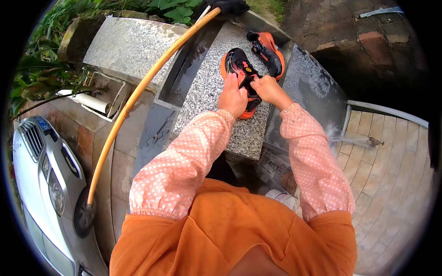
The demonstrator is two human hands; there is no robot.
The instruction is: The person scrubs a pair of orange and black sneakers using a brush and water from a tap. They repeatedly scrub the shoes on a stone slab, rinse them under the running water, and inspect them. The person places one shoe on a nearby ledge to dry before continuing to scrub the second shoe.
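A black and orange sports shoe [236, 60] lies on a speckled granite slab [210, 82] in front of me. My left hand [233, 96] grips its near side, thumb and fingers at the opening. My right hand [267, 89] pinches the shoe's dark collar from the other side. The matching shoe [276, 58] rests just beyond, at the slab's right edge, touching nothing I hold. Both forearms are covered by pink sleeves with white dots. What the fingers hold inside the opening is partly hidden.
A long wooden pole [129, 103] slants across the left, its top near a black cloth-like thing [229, 6]. A stone trough [190, 65] lies left of the slab. A wet grey stone surface [310, 89], a tap [376, 141] and pipes stand right. A silver car [45, 179] is parked left.
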